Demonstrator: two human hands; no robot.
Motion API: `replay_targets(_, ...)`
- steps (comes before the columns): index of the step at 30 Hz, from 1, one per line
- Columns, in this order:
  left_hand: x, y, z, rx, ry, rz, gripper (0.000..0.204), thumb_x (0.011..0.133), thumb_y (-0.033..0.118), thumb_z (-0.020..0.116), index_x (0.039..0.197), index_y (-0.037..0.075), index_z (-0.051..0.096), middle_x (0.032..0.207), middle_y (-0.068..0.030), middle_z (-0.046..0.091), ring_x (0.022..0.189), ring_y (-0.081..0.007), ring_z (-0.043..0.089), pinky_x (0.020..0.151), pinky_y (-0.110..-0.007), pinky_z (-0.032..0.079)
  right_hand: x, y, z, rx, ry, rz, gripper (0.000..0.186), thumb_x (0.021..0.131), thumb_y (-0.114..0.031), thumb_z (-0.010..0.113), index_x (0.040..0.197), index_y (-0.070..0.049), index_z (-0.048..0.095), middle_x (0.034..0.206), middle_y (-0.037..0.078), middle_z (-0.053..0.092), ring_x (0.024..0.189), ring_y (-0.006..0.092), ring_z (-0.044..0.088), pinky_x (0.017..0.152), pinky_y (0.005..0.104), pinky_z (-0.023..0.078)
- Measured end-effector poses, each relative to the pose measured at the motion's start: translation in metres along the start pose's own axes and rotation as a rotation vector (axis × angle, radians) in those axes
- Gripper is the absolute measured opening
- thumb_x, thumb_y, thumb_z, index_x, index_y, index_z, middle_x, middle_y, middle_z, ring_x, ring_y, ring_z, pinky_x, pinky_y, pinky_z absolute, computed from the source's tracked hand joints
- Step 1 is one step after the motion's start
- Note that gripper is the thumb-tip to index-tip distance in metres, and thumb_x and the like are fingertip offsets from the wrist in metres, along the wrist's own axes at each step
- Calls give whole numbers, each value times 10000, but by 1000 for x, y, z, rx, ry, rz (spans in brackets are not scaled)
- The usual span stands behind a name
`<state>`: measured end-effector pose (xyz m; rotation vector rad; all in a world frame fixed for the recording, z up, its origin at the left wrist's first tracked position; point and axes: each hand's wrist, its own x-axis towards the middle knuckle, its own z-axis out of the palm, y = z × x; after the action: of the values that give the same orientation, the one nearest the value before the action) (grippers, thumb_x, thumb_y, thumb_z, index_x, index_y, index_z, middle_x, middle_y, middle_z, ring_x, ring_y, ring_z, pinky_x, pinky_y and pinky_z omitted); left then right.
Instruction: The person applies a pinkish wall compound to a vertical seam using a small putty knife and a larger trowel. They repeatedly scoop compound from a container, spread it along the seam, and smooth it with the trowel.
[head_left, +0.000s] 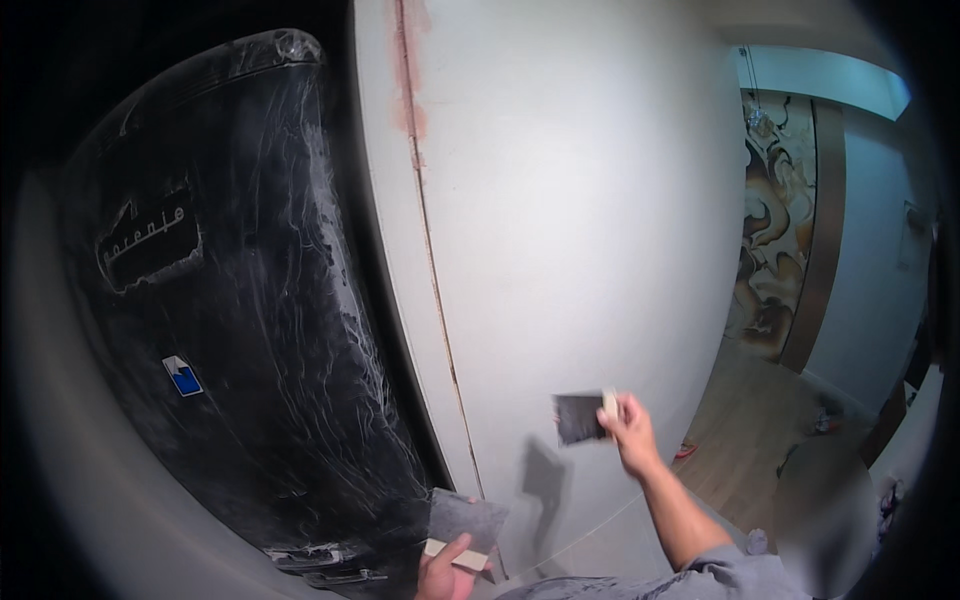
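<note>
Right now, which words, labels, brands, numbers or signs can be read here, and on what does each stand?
Pale lettering on the dark, film-covered appliance: one legible word, left unquoted here.
Blue-and-white sticker on the same front: too small to read any text.
Grey spatula in the left hand, dark spatula in the right hand: no readable text.

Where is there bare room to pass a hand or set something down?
Passing a hand: the white wall, between its vertical seam and right edge, above the right hand. Setting down: wooden floor between the red item and patterned panel. Crowded: the narrow gap between wall and black wrapped appliance, with the left hand and gray spatula near its lower end.
</note>
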<state>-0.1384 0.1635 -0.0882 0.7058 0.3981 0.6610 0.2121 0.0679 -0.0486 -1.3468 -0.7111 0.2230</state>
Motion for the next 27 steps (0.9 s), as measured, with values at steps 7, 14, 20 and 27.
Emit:
replay_targets(7,62,-43,49,132,-145,-85,356,1071,132,649,1418,85,580,1361,-91,685,1189,-290,697,793,-449,625,-92,62,-71,479,98,407,315,891,90,476,1172,-36,411,1105,167,573,936,296,697,792,532,710)
replay_targets(14,95,-144,82,-123,-119,-418,279,1093,312,658,1294,120,636,1192,-47,731,1036,-223,705,785,-329,555,-124,9,-73,263,-5,-267,548,989,46,512,1514,28,358,1304,175,571,1141,252,663,981,407,609)
replay_targets(20,90,-182,100,-94,-164,-463,273,1086,322,674,1279,132,640,1172,-25,731,981,-194,701,758,-300,544,-139,3,-107,-264,-81,-574,541,888,110,546,1412,-23,553,1261,212,615,1082,313,636,890,389,544)
replay_targets(27,69,-191,133,-78,-143,-399,257,1096,301,654,1280,122,653,1165,-36,736,968,-190,721,706,-296,556,-128,20,-185,-623,-543,-228,530,870,95,559,1377,-39,633,1253,193,635,1106,376,619,989,433,504)
